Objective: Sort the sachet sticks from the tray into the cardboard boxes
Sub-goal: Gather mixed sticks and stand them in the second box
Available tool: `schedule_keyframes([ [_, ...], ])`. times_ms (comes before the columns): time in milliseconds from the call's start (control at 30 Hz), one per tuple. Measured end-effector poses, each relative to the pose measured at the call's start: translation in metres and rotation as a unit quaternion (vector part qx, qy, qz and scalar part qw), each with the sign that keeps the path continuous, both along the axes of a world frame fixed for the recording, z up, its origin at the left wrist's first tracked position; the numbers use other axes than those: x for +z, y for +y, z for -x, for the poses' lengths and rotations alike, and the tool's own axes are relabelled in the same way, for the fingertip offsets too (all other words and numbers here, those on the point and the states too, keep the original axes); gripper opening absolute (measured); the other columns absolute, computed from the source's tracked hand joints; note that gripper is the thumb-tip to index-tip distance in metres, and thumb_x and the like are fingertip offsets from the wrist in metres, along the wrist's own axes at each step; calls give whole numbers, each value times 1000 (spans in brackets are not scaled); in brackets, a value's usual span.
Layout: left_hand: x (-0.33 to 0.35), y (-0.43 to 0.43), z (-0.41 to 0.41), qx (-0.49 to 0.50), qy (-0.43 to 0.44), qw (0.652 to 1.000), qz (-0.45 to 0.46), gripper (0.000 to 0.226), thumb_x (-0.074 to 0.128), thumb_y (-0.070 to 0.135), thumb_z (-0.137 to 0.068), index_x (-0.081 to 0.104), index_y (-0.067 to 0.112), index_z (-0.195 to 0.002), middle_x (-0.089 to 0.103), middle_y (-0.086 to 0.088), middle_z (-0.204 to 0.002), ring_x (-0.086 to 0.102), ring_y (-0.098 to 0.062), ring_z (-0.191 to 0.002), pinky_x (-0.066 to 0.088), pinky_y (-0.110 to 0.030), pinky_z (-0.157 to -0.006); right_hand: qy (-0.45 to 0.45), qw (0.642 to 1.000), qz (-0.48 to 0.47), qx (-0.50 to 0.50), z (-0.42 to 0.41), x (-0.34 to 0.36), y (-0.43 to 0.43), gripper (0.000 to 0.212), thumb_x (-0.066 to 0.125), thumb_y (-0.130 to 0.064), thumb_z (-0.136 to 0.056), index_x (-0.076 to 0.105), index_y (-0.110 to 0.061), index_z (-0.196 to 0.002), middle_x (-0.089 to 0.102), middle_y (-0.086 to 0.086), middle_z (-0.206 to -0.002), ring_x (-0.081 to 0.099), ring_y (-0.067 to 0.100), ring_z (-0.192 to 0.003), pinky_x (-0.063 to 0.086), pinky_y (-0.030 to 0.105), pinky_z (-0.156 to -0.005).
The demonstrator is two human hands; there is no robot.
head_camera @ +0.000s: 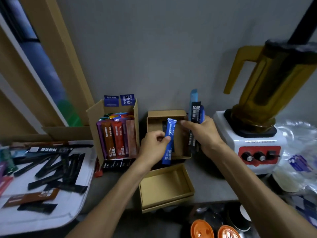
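Note:
My left hand (153, 146) pinches a blue sachet stick (169, 140) and holds it upright over a small open cardboard box (154, 116) by the wall. My right hand (203, 133) grips a bundle of black and blue sachet sticks (196, 114) just right of that box, its fingertips touching the top of the blue stick. A taller cardboard box (96, 115) to the left holds purple, brown and red sticks standing upright. A second shallow cardboard box (171, 201) lies open and bare in front. The white tray (82, 191) at the left carries several black sticks and a brown one.
A white blender base with a yellow jug (267, 93) stands at the right, with crumpled clear plastic bags (298, 170) beside it. Two orange lids (202, 229) and dark cups sit at the bottom edge. The grey wall is close behind the boxes.

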State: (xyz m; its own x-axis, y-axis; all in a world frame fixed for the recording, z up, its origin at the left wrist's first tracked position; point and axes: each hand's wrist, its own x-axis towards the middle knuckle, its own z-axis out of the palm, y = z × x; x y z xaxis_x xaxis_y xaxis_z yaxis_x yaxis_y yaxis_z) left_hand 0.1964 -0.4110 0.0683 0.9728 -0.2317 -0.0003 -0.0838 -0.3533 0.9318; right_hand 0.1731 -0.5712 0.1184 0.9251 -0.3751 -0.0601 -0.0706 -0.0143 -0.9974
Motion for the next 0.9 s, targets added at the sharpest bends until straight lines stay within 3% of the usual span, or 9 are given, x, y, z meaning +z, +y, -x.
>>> schedule_keyframes([
  [100,-16,-21,-27,-9,2,1000,-25,5,62,23,-96,66,23,-99,72,3,-85,70,-12,-86,59,-40,-81,24,998,-10,-64,18,0,-13,12,70,-14,-91,63,-20,-98,70,9,-93,68,21,-85,56,37,-75],
  [200,-32,-44,-43,-26,9,999,-43,5,62,21,-95,63,24,-99,71,5,-87,69,-11,-86,59,-41,-83,42,997,-19,-69,47,-3,-12,12,70,-13,-91,63,-18,-99,69,10,-89,68,22,-81,58,44,-80],
  [367,-47,-63,-52,-19,-18,998,-51,15,62,22,-95,54,34,-94,67,6,-95,67,-9,-94,58,-30,-79,41,997,-18,-65,72,-8,-6,15,69,-12,-91,61,-23,-96,70,8,-86,69,21,-81,57,38,-78],
  [500,-55,-63,-52,-35,-117,989,-83,24,66,24,-92,48,30,-106,65,5,-103,66,-8,-93,61,-34,-74,54,997,-19,-45,73,-18,-11,17,71,-17,-89,64,-16,-105,73,-3,-73,70,13,-76,55,34,-74],
  [567,-57,-56,-47,-53,-207,959,-184,40,70,31,-88,48,26,-122,56,2,-122,58,-12,-109,55,-33,-89,52,998,-21,-37,72,-23,-12,23,72,-22,-88,64,-14,-109,72,-4,-75,70,15,-77,54,33,-74],
  [633,-58,-48,-45,-77,-314,896,-305,66,74,40,-82,46,21,-137,46,-2,-142,45,-20,-127,43,-38,-103,50,998,-20,-35,71,-26,-14,29,72,-26,-87,63,-17,-113,73,-3,-81,71,18,-82,56,33,-76],
  [700,-59,-44,-46,-107,-352,855,-366,84,74,46,-80,36,16,-149,31,-2,-157,32,-25,-140,31,-42,-111,48,998,-28,-33,70,-29,-16,26,70,-27,-88,62,-23,-112,74,-3,-83,72,16,-84,58,35,-78],
  [800,-57,-49,-49,-113,-350,837,-405,91,68,48,-85,21,15,-156,19,-1,-163,24,-25,-145,26,-42,-113,43,998,-39,-24,71,-28,-13,13,66,-24,-92,61,-26,-103,75,1,-79,73,17,-78,59,40,-79],
  [900,-51,-51,-48,-113,-333,841,-411,91,68,49,-85,20,17,-155,18,-3,-163,24,-24,-144,27,-42,-114,42,997,-53,-20,74,-25,-11,11,65,-23,-92,63,-22,-102,75,0,-78,73,17,-76,60,37,-74],
])
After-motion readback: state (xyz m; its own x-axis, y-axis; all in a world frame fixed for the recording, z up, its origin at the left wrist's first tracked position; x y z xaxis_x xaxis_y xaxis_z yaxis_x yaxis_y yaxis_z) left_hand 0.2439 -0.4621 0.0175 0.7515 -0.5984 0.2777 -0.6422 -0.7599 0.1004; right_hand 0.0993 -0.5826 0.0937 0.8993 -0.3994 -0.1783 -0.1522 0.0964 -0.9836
